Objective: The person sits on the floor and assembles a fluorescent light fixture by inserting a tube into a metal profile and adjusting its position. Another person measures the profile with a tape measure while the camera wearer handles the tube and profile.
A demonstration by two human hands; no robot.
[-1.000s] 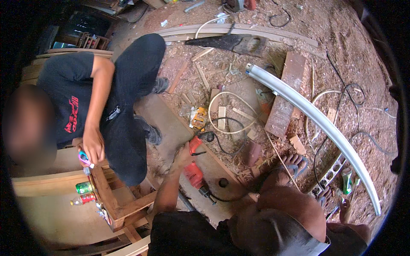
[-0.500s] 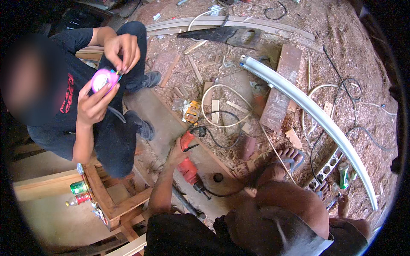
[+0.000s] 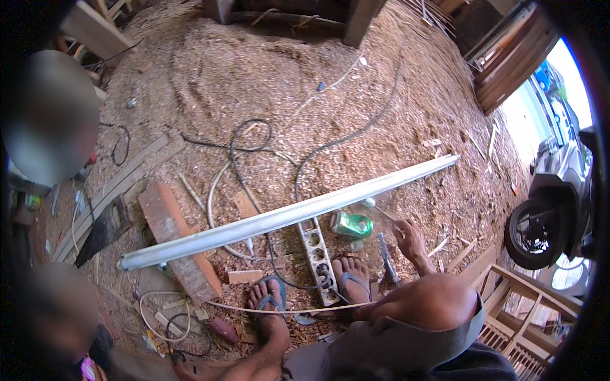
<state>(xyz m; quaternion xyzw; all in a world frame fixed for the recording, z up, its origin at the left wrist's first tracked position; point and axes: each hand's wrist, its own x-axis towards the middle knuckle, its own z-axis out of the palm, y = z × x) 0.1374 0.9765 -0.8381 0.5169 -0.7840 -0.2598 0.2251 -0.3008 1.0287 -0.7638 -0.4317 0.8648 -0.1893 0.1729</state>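
My right hand (image 3: 412, 244) reaches down beside my right foot, fingers pinched on a thin stick (image 3: 384, 212) with a rounded pale tip; its exact kind is unclear. The tip points toward a green and clear bottle (image 3: 351, 223) lying on the shavings. A flat grey blade-like tool (image 3: 386, 257) lies between the foot and this hand. Past my feet, a long white tube-light fixture (image 3: 286, 220) stretches across, its left end over a wooden plank (image 3: 166, 219). Under the fixture's middle sits a multi-socket power strip (image 3: 321, 273). My left hand is out of the picture.
Wood shavings cover the floor (image 3: 210, 82). Black cable (image 3: 305, 159) and pale cable (image 3: 211, 190) loop across it. A handsaw (image 3: 105, 232) lies at left, near two people. At right stand a slatted wooden frame (image 3: 518, 317) and a motorbike (image 3: 540, 216).
My view has swung right, so the fixture, power strip and bottle now sit centrally. My left hand, earlier on a red drill, has left the picture; my right hand shows more fully.
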